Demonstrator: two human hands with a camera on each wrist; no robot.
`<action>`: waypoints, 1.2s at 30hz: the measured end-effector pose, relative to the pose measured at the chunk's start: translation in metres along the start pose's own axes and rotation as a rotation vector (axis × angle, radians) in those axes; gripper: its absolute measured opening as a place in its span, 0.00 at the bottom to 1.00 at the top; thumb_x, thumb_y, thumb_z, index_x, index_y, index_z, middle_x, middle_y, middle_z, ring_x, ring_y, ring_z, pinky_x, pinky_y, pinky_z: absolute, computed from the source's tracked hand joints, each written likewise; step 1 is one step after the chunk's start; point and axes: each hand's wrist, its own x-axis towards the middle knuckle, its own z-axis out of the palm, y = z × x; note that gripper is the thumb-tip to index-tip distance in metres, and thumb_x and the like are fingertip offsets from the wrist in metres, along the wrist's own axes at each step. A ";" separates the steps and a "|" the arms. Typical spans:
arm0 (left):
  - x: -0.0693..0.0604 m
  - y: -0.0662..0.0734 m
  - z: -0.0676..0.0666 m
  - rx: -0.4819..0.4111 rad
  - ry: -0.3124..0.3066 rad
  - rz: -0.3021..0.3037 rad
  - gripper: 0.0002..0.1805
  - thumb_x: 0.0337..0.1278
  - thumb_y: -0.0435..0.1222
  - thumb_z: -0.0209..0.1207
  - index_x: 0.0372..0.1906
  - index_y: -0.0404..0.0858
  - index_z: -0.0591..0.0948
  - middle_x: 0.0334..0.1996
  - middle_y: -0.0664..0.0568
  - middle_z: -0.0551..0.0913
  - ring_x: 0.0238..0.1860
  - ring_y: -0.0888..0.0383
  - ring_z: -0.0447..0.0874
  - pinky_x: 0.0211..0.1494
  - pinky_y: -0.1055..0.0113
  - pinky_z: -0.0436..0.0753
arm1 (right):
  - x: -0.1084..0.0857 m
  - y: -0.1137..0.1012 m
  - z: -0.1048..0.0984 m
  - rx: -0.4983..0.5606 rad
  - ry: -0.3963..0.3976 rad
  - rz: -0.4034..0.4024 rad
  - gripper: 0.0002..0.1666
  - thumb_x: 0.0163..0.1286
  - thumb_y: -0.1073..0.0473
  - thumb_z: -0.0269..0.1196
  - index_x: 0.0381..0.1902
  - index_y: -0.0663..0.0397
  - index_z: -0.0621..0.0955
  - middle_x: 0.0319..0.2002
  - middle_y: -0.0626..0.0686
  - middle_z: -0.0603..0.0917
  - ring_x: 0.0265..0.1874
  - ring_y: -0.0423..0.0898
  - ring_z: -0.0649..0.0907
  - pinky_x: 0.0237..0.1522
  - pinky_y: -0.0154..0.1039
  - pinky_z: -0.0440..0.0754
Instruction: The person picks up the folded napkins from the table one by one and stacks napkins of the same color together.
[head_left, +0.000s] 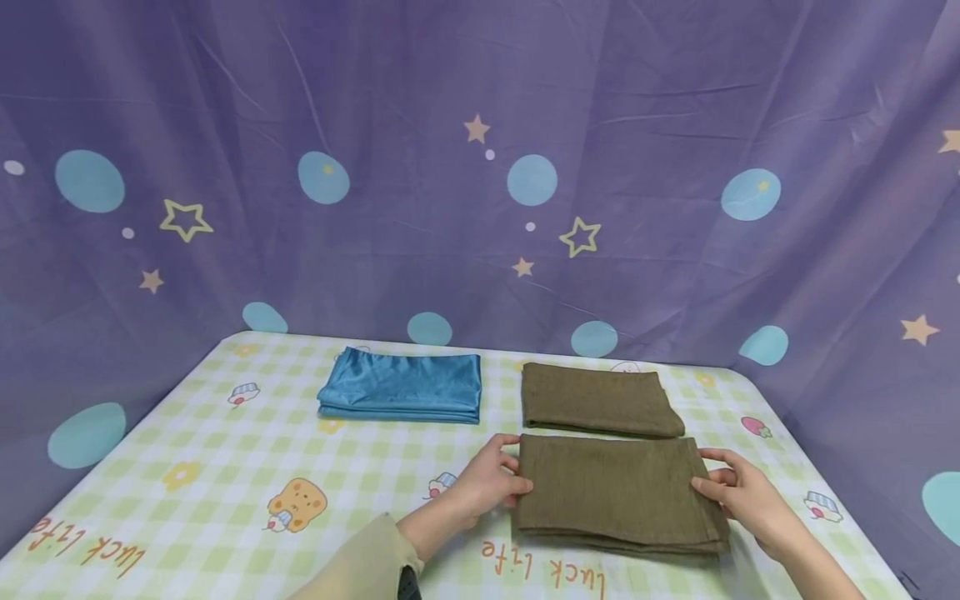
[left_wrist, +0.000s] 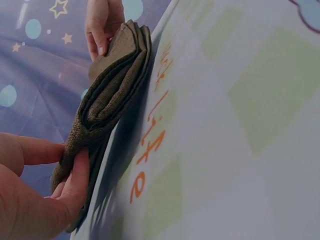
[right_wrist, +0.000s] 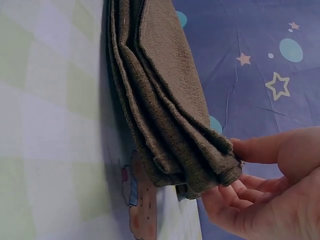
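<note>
A folded brown cloth is held at its two short sides, near the front right of the table. My left hand pinches its left side, thumb on top and fingers beneath. On the opposite side my right hand grips the edge in the same way. Several stacked layers of the cloth show in the right wrist view, and its folded end appears in the left wrist view. Just behind it lies a second folded brown cloth. Further left rests a folded shiny blue cloth.
The table wears a green-and-white checked cover with cartoon prints and lettering. Behind and beside it hangs a purple curtain with stars and blue spots. The table's back edge runs close to the curtain.
</note>
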 end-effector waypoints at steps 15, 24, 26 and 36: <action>0.014 0.010 -0.002 0.007 0.039 0.029 0.35 0.46 0.25 0.60 0.63 0.32 0.61 0.36 0.42 0.74 0.21 0.58 0.75 0.28 0.64 0.80 | 0.011 -0.009 -0.006 -0.027 0.052 -0.001 0.35 0.64 0.64 0.55 0.64 0.71 0.55 0.32 0.47 0.77 0.21 0.34 0.70 0.27 0.33 0.73; 0.022 0.017 0.000 0.017 0.072 0.029 0.35 0.48 0.27 0.61 0.64 0.35 0.62 0.38 0.43 0.75 0.21 0.59 0.75 0.31 0.60 0.79 | 0.017 -0.010 -0.009 -0.023 0.086 -0.082 0.33 0.66 0.64 0.54 0.65 0.67 0.56 0.34 0.48 0.74 0.22 0.34 0.70 0.24 0.33 0.72; 0.024 0.017 0.000 0.022 0.083 0.033 0.35 0.48 0.28 0.61 0.64 0.36 0.62 0.38 0.43 0.76 0.21 0.58 0.75 0.31 0.59 0.80 | 0.018 -0.011 -0.010 -0.029 0.092 -0.096 0.33 0.66 0.64 0.54 0.65 0.67 0.56 0.34 0.48 0.74 0.21 0.34 0.68 0.23 0.33 0.72; 0.032 0.020 -0.001 -0.014 0.116 0.044 0.34 0.48 0.27 0.61 0.63 0.34 0.63 0.41 0.39 0.74 0.24 0.57 0.76 0.33 0.59 0.81 | 0.027 -0.016 -0.014 -0.003 0.119 -0.153 0.31 0.66 0.64 0.54 0.63 0.69 0.58 0.33 0.45 0.74 0.16 0.33 0.66 0.21 0.32 0.71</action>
